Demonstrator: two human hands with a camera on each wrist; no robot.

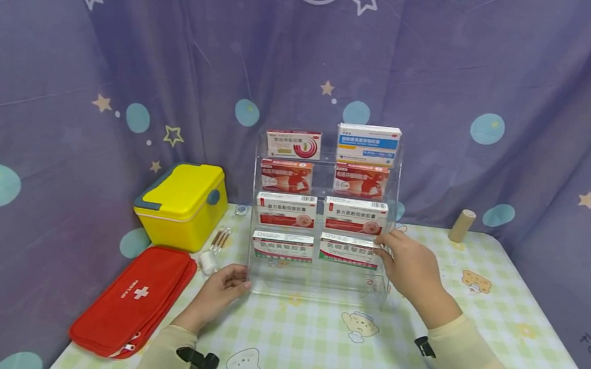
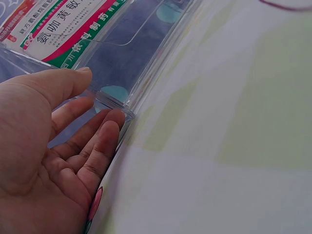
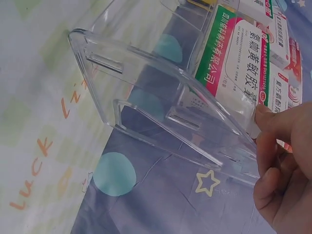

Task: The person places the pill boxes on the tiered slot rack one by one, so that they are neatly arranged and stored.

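A clear acrylic display stand (image 1: 311, 291) rises in steps, with medicine boxes in pairs on its tiers. On the lowest filled tier are a left green-and-white medicine box (image 1: 282, 247) and a right one (image 1: 345, 252), slightly tilted. My right hand (image 1: 413, 272) pinches the right box at its outer end; in the right wrist view the thumb lies on the corner of that box (image 3: 233, 73), beside the stand's side panel. By the stand's lower left corner, my left hand (image 1: 219, 294) touches the edge with loosely bent fingers, the thumb apart from them in the left wrist view.
Left of the stand are a yellow medicine case (image 1: 179, 208), a red first-aid pouch (image 1: 134, 303), a small white roll (image 1: 208, 262) and several thin brown-tipped sticks (image 1: 221, 238). A cardboard tube (image 1: 462, 226) stands at the back right. A purple curtain (image 1: 308, 59) hangs behind.
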